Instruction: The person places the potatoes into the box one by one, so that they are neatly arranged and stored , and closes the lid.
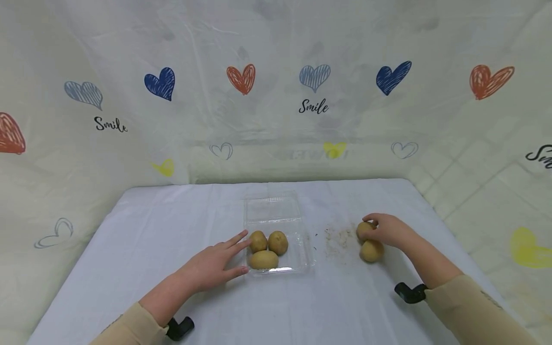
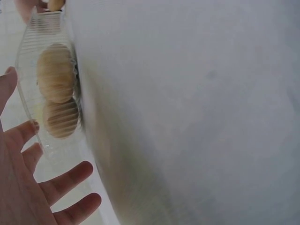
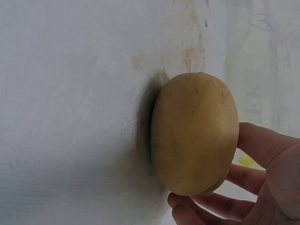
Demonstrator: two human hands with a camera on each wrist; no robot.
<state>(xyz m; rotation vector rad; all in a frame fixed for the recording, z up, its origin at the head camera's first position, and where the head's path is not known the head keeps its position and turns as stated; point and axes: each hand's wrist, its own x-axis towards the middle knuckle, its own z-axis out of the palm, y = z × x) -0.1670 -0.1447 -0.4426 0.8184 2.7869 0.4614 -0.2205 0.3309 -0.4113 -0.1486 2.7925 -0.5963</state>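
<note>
A clear plastic clamshell box (image 1: 298, 256) stands mid-table, its lid (image 1: 272, 209) folded back. Three potatoes lie in it: two at the back (image 1: 258, 242) (image 1: 278, 243) and an oblong one (image 1: 264, 260) in front. My left hand (image 1: 210, 266) is at the box's left side, fingers spread and fingertips right at its rim; the left wrist view shows potatoes (image 2: 56, 72) through the ribbed wall. To the right, my right hand (image 1: 391, 231) grips the farther potato (image 1: 364, 231) of a pair. The nearer potato (image 3: 194, 133) fills the right wrist view, hiding most of the gripped one.
Brown dirt specks (image 1: 338, 239) mark the white cloth (image 1: 276, 311) between the box and the potato pair. A pale curtain (image 1: 276, 28) printed with hearts hangs behind the table. A black wrist mount (image 1: 410, 293) sticks out beneath the right sleeve (image 1: 474, 306).
</note>
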